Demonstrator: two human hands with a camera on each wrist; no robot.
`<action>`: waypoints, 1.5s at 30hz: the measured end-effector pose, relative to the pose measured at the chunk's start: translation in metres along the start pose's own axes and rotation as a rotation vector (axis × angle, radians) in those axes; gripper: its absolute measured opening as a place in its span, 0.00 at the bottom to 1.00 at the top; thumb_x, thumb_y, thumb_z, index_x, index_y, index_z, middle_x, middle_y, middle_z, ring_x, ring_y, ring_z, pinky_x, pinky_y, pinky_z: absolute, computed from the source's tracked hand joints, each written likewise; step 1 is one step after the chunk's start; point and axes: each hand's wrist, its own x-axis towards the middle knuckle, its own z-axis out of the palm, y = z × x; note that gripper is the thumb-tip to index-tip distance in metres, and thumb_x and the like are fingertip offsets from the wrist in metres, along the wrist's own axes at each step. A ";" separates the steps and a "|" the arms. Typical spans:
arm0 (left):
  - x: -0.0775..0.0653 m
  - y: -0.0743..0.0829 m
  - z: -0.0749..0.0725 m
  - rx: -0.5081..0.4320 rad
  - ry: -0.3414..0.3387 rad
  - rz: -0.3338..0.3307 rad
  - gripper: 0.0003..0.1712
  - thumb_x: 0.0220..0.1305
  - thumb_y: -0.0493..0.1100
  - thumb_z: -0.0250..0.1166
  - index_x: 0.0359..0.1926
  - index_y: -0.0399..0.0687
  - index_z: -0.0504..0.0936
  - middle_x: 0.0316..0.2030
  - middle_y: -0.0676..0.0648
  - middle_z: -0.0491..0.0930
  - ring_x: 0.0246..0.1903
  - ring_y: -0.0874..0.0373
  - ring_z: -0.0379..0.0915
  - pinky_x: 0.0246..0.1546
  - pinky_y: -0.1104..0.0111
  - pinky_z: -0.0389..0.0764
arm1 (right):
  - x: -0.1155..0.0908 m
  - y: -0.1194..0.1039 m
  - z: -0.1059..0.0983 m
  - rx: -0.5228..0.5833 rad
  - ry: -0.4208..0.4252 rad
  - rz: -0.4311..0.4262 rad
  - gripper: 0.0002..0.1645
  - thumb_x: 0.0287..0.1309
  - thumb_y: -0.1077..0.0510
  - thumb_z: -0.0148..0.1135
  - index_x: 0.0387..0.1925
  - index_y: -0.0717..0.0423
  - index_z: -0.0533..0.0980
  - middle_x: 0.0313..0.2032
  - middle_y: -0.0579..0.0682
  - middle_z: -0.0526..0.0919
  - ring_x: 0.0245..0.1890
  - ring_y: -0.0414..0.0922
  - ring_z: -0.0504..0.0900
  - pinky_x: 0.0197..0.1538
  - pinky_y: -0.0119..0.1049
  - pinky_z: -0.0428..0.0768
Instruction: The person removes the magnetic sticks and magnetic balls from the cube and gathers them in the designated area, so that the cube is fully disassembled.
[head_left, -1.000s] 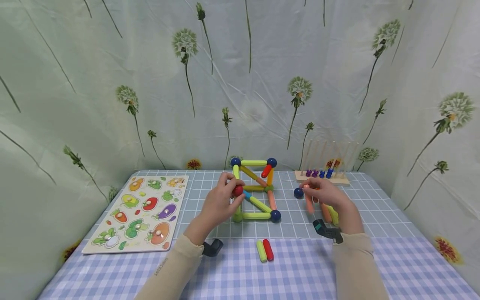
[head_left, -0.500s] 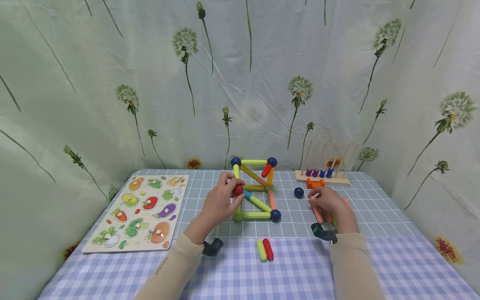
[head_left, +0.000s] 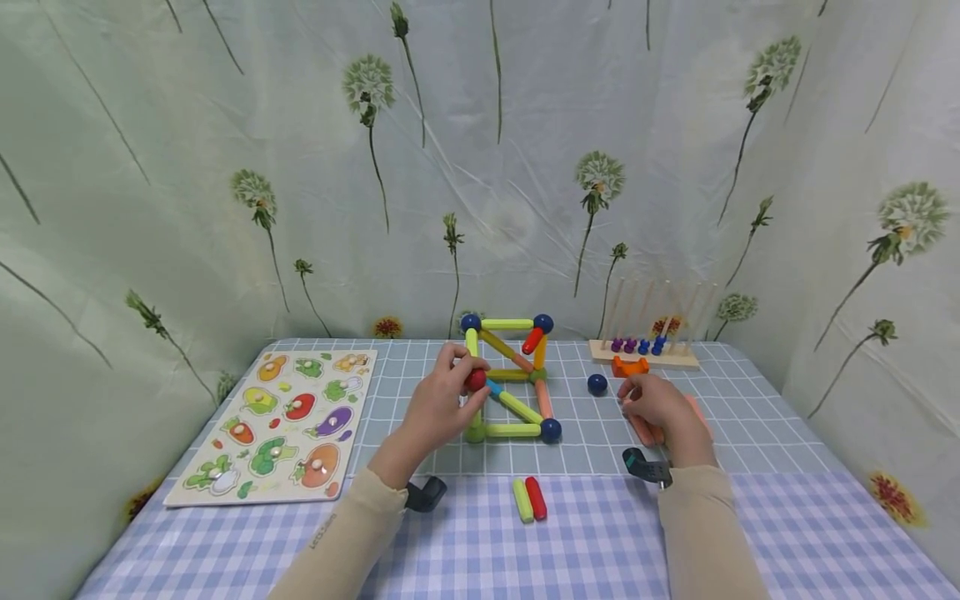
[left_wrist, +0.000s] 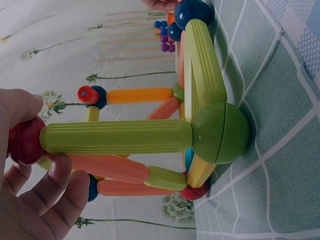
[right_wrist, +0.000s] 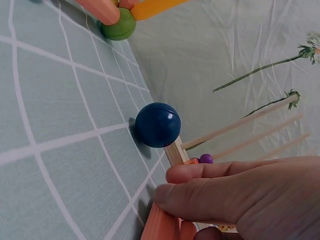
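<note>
My left hand (head_left: 442, 400) pinches a red ball (head_left: 476, 380). In the left wrist view, that ball (left_wrist: 26, 141) meets one end of a green rod (left_wrist: 117, 137) whose other end joins a green ball (left_wrist: 220, 132). These belong to a frame of rods and balls standing on the table. My right hand (head_left: 660, 408) has its thumb and fingers at the end of a salmon-pink rod (right_wrist: 159, 222), pinching it low over the table. A second salmon rod (right_wrist: 187, 231) lies beside it, partly hidden by the hand. A loose dark blue ball (right_wrist: 158, 125) sits just beyond the fingertips.
An orange arched piece (head_left: 630, 367) and a pegged bead stand (head_left: 682, 361) are behind my right hand. A salmon rod (head_left: 700, 414) lies to its right. A light-green rod (head_left: 522, 501) and a red rod (head_left: 536, 498) lie in front. A vegetable puzzle board (head_left: 300, 429) covers the left side.
My right hand has moved right and down from beside the blue ball, bringing the salmon rod near the others. The orange arched piece has come into view. My left hand has stayed on the red ball.
</note>
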 end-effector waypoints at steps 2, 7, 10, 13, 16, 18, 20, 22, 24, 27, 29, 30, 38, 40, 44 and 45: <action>0.000 0.000 0.000 0.004 0.000 -0.004 0.18 0.62 0.44 0.72 0.52 0.51 0.80 0.50 0.48 0.67 0.32 0.61 0.73 0.34 0.74 0.79 | -0.001 0.000 0.000 -0.005 0.002 -0.001 0.09 0.60 0.64 0.60 0.43 0.58 0.78 0.41 0.59 0.79 0.40 0.53 0.75 0.42 0.41 0.76; 0.000 0.000 0.000 0.005 -0.008 -0.010 0.18 0.62 0.44 0.71 0.52 0.52 0.80 0.51 0.49 0.67 0.32 0.62 0.72 0.34 0.75 0.79 | -0.001 -0.003 -0.002 -0.025 0.040 -0.024 0.12 0.61 0.66 0.54 0.44 0.58 0.78 0.46 0.60 0.79 0.44 0.55 0.76 0.50 0.49 0.76; 0.001 0.000 0.000 -0.001 -0.010 -0.007 0.18 0.62 0.44 0.71 0.52 0.52 0.80 0.51 0.49 0.67 0.33 0.61 0.72 0.34 0.75 0.79 | -0.003 -0.010 -0.005 -0.020 0.081 -0.058 0.11 0.64 0.63 0.54 0.46 0.58 0.77 0.50 0.62 0.79 0.46 0.55 0.76 0.52 0.51 0.76; 0.001 0.000 0.000 -0.003 -0.004 -0.003 0.18 0.62 0.43 0.72 0.52 0.53 0.80 0.51 0.48 0.67 0.33 0.61 0.72 0.33 0.75 0.79 | -0.006 -0.025 -0.008 -0.010 0.121 -0.108 0.11 0.67 0.61 0.55 0.48 0.59 0.77 0.52 0.62 0.80 0.46 0.55 0.76 0.51 0.52 0.76; 0.002 0.000 0.000 0.002 0.006 0.004 0.18 0.61 0.43 0.72 0.52 0.52 0.80 0.51 0.48 0.67 0.32 0.61 0.72 0.33 0.75 0.79 | -0.008 -0.040 -0.009 -0.001 0.167 -0.163 0.11 0.68 0.60 0.55 0.48 0.58 0.77 0.51 0.61 0.80 0.48 0.56 0.77 0.53 0.53 0.76; 0.002 0.000 -0.001 0.005 0.011 0.006 0.18 0.61 0.43 0.72 0.52 0.53 0.80 0.51 0.48 0.67 0.32 0.61 0.72 0.32 0.75 0.78 | -0.011 -0.050 -0.009 -0.001 0.208 -0.195 0.11 0.68 0.59 0.55 0.49 0.58 0.77 0.50 0.60 0.81 0.49 0.56 0.77 0.54 0.54 0.76; 0.002 -0.001 0.000 0.005 0.013 0.007 0.18 0.60 0.43 0.73 0.51 0.53 0.80 0.51 0.48 0.67 0.31 0.61 0.72 0.32 0.75 0.78 | -0.013 -0.058 -0.009 0.015 0.240 -0.208 0.13 0.69 0.57 0.54 0.50 0.57 0.76 0.50 0.59 0.81 0.49 0.56 0.77 0.54 0.53 0.76; 0.002 -0.001 0.000 0.003 0.013 0.008 0.18 0.60 0.43 0.73 0.51 0.53 0.80 0.51 0.49 0.67 0.31 0.61 0.71 0.32 0.76 0.78 | -0.015 -0.066 -0.008 0.032 0.272 -0.209 0.15 0.69 0.55 0.53 0.52 0.55 0.75 0.50 0.58 0.81 0.48 0.55 0.77 0.52 0.51 0.76; 0.002 -0.001 0.000 0.004 0.012 0.009 0.18 0.60 0.43 0.73 0.51 0.53 0.80 0.51 0.49 0.67 0.32 0.61 0.71 0.32 0.76 0.78 | -0.018 -0.074 -0.007 0.052 0.299 -0.217 0.17 0.69 0.54 0.53 0.55 0.55 0.75 0.50 0.57 0.81 0.47 0.54 0.77 0.50 0.49 0.77; 0.001 -0.001 0.000 0.009 0.012 0.007 0.18 0.61 0.44 0.72 0.52 0.53 0.80 0.51 0.49 0.67 0.32 0.62 0.71 0.32 0.75 0.78 | -0.021 -0.085 -0.005 0.074 0.337 -0.247 0.19 0.69 0.54 0.54 0.58 0.53 0.73 0.49 0.57 0.82 0.43 0.53 0.78 0.43 0.43 0.78; 0.001 -0.001 0.000 0.010 0.012 0.003 0.18 0.61 0.44 0.72 0.52 0.53 0.80 0.51 0.48 0.67 0.32 0.61 0.71 0.32 0.75 0.78 | -0.023 -0.092 -0.003 0.095 0.349 -0.264 0.21 0.69 0.53 0.55 0.61 0.51 0.71 0.48 0.55 0.82 0.39 0.51 0.77 0.38 0.39 0.77; 0.001 -0.001 0.000 0.010 0.012 0.001 0.18 0.61 0.44 0.72 0.52 0.53 0.80 0.51 0.48 0.67 0.32 0.61 0.71 0.32 0.75 0.78 | -0.025 -0.095 -0.002 0.111 0.349 -0.266 0.22 0.69 0.53 0.56 0.63 0.49 0.69 0.47 0.54 0.82 0.36 0.51 0.77 0.36 0.37 0.77; 0.000 0.000 0.000 0.005 -0.007 -0.011 0.17 0.62 0.45 0.71 0.52 0.54 0.79 0.51 0.49 0.67 0.32 0.61 0.71 0.32 0.76 0.78 | -0.030 -0.117 0.013 0.200 0.320 -0.375 0.37 0.67 0.56 0.60 0.73 0.42 0.58 0.48 0.54 0.81 0.28 0.48 0.74 0.32 0.33 0.78; 0.000 0.000 0.000 0.001 -0.006 -0.014 0.17 0.62 0.44 0.71 0.52 0.54 0.79 0.51 0.49 0.67 0.32 0.61 0.71 0.33 0.75 0.78 | -0.030 -0.120 0.018 0.194 0.295 -0.404 0.39 0.66 0.56 0.61 0.74 0.40 0.57 0.48 0.54 0.81 0.28 0.47 0.75 0.31 0.33 0.78; -0.001 0.001 0.001 0.002 -0.011 -0.018 0.18 0.62 0.44 0.72 0.52 0.54 0.80 0.51 0.48 0.67 0.32 0.62 0.72 0.33 0.75 0.78 | -0.029 -0.124 0.026 0.174 0.243 -0.449 0.39 0.67 0.55 0.61 0.75 0.38 0.57 0.50 0.55 0.81 0.31 0.47 0.78 0.33 0.35 0.79; 0.000 0.001 0.000 0.003 -0.011 -0.017 0.18 0.62 0.44 0.72 0.52 0.54 0.80 0.51 0.48 0.67 0.32 0.62 0.72 0.33 0.74 0.78 | -0.029 -0.125 0.028 0.171 0.230 -0.453 0.39 0.67 0.54 0.61 0.75 0.38 0.57 0.50 0.55 0.81 0.33 0.47 0.79 0.35 0.36 0.81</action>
